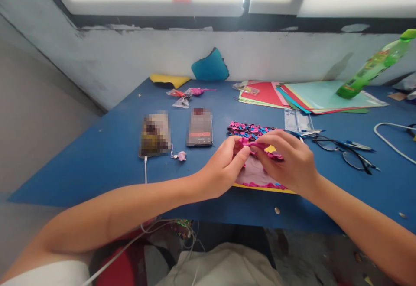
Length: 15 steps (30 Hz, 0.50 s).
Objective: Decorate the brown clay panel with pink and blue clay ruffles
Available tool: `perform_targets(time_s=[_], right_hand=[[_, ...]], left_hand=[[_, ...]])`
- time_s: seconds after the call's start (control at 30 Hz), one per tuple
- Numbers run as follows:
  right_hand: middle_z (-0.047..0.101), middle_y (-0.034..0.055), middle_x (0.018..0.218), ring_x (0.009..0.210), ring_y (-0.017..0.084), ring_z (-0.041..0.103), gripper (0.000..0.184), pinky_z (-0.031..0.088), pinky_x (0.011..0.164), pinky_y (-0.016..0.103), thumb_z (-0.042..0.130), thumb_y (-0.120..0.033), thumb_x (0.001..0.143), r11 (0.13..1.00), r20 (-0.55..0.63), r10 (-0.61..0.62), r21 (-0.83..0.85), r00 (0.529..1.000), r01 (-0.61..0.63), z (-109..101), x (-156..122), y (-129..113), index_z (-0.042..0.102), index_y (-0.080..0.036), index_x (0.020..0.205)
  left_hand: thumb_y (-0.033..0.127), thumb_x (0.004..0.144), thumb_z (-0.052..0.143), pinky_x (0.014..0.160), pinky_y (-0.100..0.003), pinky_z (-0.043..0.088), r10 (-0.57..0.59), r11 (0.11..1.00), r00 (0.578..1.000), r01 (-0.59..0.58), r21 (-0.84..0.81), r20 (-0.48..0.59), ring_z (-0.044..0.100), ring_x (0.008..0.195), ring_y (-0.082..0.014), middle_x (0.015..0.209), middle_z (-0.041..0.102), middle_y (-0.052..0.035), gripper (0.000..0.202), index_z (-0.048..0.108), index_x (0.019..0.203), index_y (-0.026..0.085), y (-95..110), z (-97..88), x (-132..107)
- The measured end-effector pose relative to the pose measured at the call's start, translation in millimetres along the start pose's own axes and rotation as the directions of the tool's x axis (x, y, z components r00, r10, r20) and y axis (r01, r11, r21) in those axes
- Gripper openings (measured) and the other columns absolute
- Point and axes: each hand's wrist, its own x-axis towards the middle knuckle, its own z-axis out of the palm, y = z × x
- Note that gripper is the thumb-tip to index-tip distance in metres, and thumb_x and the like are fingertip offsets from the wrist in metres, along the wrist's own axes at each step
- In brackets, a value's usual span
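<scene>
My left hand point(224, 167) and my right hand point(287, 160) meet over a craft piece point(251, 175) on the blue table point(107, 151). The piece is a yellow-backed card with a pale pink middle and rows of small pink, blue and dark paper bits point(247, 129) along its far edge. Both hands pinch a small strip of pink paper point(251, 144) between thumb and fingers, just above the card. Much of the card is hidden under my hands.
Two phones point(199, 126) lie left of the card, one on a white cable point(145, 169). Eyeglasses point(344, 149) and a pen lie to the right. Coloured paper sheets point(312, 95), a tilted green bottle point(370, 67), and blue and yellow foam scraps point(209, 67) sit at the back.
</scene>
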Motion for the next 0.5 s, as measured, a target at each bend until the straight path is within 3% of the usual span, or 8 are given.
perform_targets(time_s=[0.1, 0.23, 0.37, 0.5], right_hand=[[0.068, 0.0052, 0.080, 0.071, 0.016, 0.064, 0.008, 0.053, 0.066, 0.027, 0.057, -0.016, 0.086, 0.997, 0.028, -0.050, 0.053, 0.998, 0.049, 2, -3, 0, 0.060, -0.021, 0.092], [0.070, 0.0062, 0.086, 0.077, 0.016, 0.067, 0.015, 0.054, 0.069, 0.027, 0.055, -0.018, 0.088, 0.997, 0.047, 0.003, 0.079, 0.999, -0.007, 0, -4, -1, 0.061, -0.021, 0.102], [0.072, 0.0036, 0.081, 0.068, 0.013, 0.067, 0.010, 0.053, 0.063, 0.023, 0.054, -0.017, 0.089, 0.979, 0.144, 0.035, 0.194, 0.989, -0.063, -5, -1, 0, 0.063, -0.020, 0.093], [0.072, 0.0006, 0.072, 0.057, 0.012, 0.064, 0.009, 0.050, 0.055, 0.022, 0.055, -0.021, 0.088, 0.953, 0.210, 0.118, 0.251, 0.971, -0.170, -6, 3, 6, 0.063, -0.020, 0.083]], left_hand=[[0.040, 0.094, 0.041, 0.071, -0.028, 0.047, 0.044, 0.999, 0.999, -0.044, 0.027, 0.021, 0.056, 0.082, -0.0161, 0.095, 0.057, -0.0061, 0.026, 0.048, 0.106, 0.019, -5, 0.1, 0], [0.035, 0.090, 0.050, 0.070, -0.028, 0.050, 0.102, 0.995, 0.995, -0.102, 0.014, 0.008, 0.059, 0.078, -0.0158, 0.091, 0.059, -0.0056, 0.020, 0.053, 0.100, 0.018, -7, -2.1, 3], [0.038, 0.080, 0.063, 0.057, -0.024, 0.046, -0.015, 0.981, 0.998, 0.027, -0.195, 0.062, 0.055, 0.059, -0.0110, 0.064, 0.057, 0.0008, 0.024, 0.054, 0.078, 0.015, -1, -6.5, 9], [0.043, 0.075, 0.068, 0.054, -0.023, 0.045, -0.070, 0.960, 0.996, 0.083, -0.267, 0.058, 0.054, 0.054, -0.0097, 0.057, 0.056, 0.0021, 0.031, 0.055, 0.073, 0.015, 6, -8.2, 11]])
